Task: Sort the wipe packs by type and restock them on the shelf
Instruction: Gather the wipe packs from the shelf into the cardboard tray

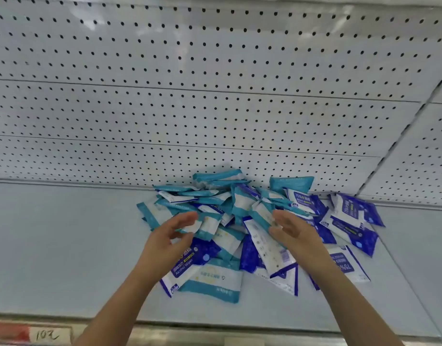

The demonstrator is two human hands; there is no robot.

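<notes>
A mixed heap of wipe packs lies on the white shelf (65, 245) against the pegboard back. Teal-and-white packs (215, 288) fill the left and rear of the heap. Dark blue alcohol wipe packs (349, 231) lie mostly to the right, and one blue pack (190, 260) sits under my left wrist. My left hand (167, 240) hovers over the heap's left side, with thumb and fingers pinching the edge of a teal-and-white pack (192, 227). My right hand (294, 231) is at the heap's middle, its fingers and thumb closed on the end of another teal-and-white pack (261, 214).
The white pegboard (215, 96) rises behind the shelf, with a side panel (427, 158) on the right. Bare shelf surface lies left of the heap and at the far right (414, 245). A price rail with a red label (27, 334) runs along the front edge.
</notes>
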